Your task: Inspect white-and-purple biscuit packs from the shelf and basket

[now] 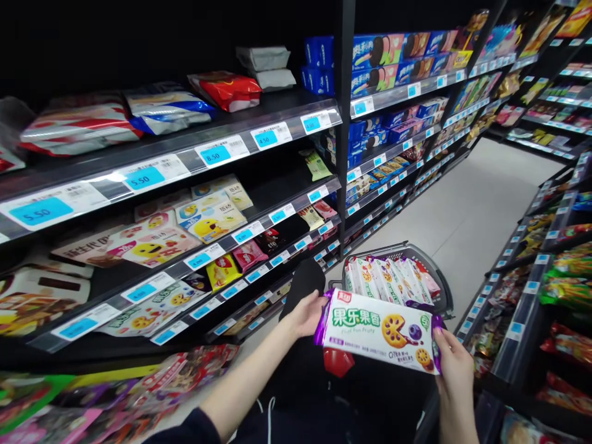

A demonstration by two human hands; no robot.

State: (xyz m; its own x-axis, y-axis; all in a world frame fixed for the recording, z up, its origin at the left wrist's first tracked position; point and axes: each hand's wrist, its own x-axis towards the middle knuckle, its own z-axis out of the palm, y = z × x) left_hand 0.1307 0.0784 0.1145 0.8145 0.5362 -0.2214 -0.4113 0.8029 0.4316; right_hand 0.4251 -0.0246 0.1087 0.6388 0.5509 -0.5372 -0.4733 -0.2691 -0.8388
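Observation:
A long white and purple biscuit packet [370,327] with pictures of cookies and a blueberry is stretched between both hands, label facing up. My left hand [308,316] pinches its left end, and my right hand [453,357] grips the right end. Just beyond the packet, a dark shopping basket [441,277] holds several similar white packets [386,277]. A red object [338,362] shows beneath the held packet, partly covered by it.
Shelves with price tags [148,176] run along the left, bearing bagged snacks [78,126] and boxed cakes [210,216]. Blue biscuit boxes [374,55] stand farther back. Another shelf rack [522,308] lines the right, with a pale floor aisle [485,185] between.

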